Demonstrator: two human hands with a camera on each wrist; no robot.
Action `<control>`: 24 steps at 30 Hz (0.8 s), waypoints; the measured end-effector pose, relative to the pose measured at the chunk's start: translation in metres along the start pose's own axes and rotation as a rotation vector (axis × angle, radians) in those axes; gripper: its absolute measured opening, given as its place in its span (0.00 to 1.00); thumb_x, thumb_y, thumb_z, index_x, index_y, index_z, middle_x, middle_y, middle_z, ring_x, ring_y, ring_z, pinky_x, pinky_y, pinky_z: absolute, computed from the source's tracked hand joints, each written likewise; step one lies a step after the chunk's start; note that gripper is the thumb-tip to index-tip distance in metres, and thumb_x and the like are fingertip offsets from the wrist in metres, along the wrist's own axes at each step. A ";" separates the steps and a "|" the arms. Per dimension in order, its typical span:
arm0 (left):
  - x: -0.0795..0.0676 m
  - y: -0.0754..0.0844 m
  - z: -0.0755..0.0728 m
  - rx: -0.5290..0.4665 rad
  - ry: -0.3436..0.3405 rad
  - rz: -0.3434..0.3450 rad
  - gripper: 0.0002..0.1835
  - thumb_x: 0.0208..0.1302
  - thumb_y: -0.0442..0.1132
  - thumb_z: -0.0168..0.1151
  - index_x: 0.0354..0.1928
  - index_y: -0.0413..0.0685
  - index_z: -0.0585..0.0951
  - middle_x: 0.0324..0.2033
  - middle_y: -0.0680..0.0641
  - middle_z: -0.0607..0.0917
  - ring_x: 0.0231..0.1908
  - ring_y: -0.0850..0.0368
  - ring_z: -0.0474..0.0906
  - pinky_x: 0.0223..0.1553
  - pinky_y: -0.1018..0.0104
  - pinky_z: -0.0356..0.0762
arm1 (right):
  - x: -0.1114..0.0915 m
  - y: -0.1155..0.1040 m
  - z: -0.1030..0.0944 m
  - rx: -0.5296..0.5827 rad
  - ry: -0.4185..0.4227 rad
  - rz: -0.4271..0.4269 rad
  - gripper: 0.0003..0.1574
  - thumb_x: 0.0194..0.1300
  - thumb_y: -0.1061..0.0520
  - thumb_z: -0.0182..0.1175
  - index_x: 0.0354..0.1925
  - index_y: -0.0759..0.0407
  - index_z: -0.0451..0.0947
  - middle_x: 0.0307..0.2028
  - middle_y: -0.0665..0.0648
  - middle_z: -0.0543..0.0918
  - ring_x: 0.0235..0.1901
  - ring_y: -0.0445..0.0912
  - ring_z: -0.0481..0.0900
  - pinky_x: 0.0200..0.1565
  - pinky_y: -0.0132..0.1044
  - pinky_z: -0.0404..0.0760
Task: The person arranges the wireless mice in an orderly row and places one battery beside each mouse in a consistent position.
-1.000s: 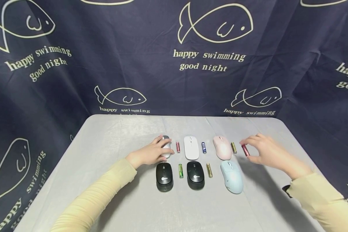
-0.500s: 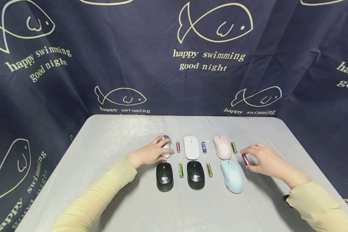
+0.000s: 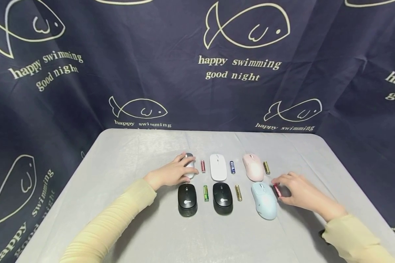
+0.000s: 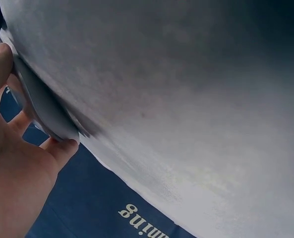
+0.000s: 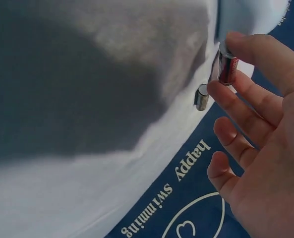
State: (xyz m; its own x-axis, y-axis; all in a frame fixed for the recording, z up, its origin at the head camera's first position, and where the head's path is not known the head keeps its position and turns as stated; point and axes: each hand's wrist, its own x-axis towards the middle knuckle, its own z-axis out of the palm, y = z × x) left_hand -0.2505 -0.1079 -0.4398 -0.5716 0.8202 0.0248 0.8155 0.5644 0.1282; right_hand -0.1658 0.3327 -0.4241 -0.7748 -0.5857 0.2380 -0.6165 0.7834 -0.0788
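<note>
My left hand point(image 3: 171, 173) holds a grey-and-white computer mouse point(image 3: 191, 165) at the left end of the back row. In the left wrist view its fingertips grip the edges of that mouse point(image 4: 45, 106). Between thumb and fingertips, my right hand point(image 3: 297, 191) pinches a red battery point(image 3: 277, 190), just right of the light blue mouse point(image 3: 264, 201). The right wrist view shows the battery point(image 5: 228, 67) upright between the fingertips, with the other fingers loosely bent. A gold battery point(image 3: 266, 167) lies right of the pink mouse point(image 3: 254, 168).
A white mouse point(image 3: 218, 168) stands mid-row at the back, between a red battery point(image 3: 203, 166) and a blue battery point(image 3: 232, 167). In front are two black mice, one left point(image 3: 187, 197) and one right point(image 3: 222, 197), a green battery point(image 3: 206, 193) and another gold battery point(image 3: 238, 193).
My right hand has moved toward the front of the table with the red battery, from beside the gold battery to beside the light blue mouse. The left hand stays on its mouse.
</note>
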 end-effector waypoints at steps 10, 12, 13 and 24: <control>0.002 0.004 -0.003 -0.001 -0.010 -0.010 0.21 0.64 0.47 0.59 0.59 0.61 0.75 0.68 0.37 0.61 0.67 0.26 0.50 0.69 0.41 0.50 | -0.010 0.002 0.006 0.014 -0.032 0.030 0.28 0.36 0.53 0.76 0.41 0.54 0.82 0.36 0.50 0.83 0.37 0.49 0.76 0.34 0.49 0.77; 0.003 0.003 -0.002 0.001 -0.008 -0.005 0.21 0.64 0.47 0.59 0.59 0.61 0.75 0.68 0.37 0.61 0.67 0.26 0.50 0.69 0.41 0.50 | -0.011 0.002 0.006 0.022 -0.032 0.035 0.28 0.36 0.53 0.77 0.41 0.54 0.82 0.37 0.50 0.83 0.38 0.50 0.76 0.33 0.50 0.77; 0.003 0.003 -0.002 0.001 -0.006 -0.002 0.21 0.64 0.47 0.59 0.59 0.61 0.75 0.68 0.37 0.61 0.67 0.26 0.51 0.69 0.41 0.49 | -0.011 0.002 0.006 0.025 -0.035 0.038 0.28 0.36 0.52 0.77 0.41 0.54 0.82 0.37 0.51 0.83 0.38 0.50 0.76 0.33 0.50 0.77; -0.001 0.003 -0.003 0.001 -0.007 -0.001 0.22 0.63 0.46 0.60 0.59 0.60 0.75 0.67 0.36 0.62 0.67 0.27 0.51 0.70 0.41 0.48 | -0.008 -0.002 0.007 0.043 -0.058 0.056 0.28 0.37 0.53 0.76 0.42 0.55 0.82 0.38 0.52 0.83 0.39 0.52 0.77 0.35 0.53 0.78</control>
State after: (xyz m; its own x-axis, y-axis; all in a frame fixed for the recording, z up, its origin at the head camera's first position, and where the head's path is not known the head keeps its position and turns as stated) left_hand -0.2482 -0.1071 -0.4368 -0.5714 0.8205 0.0181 0.8152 0.5649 0.1276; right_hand -0.1595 0.3345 -0.4324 -0.8141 -0.5536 0.1754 -0.5767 0.8063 -0.1316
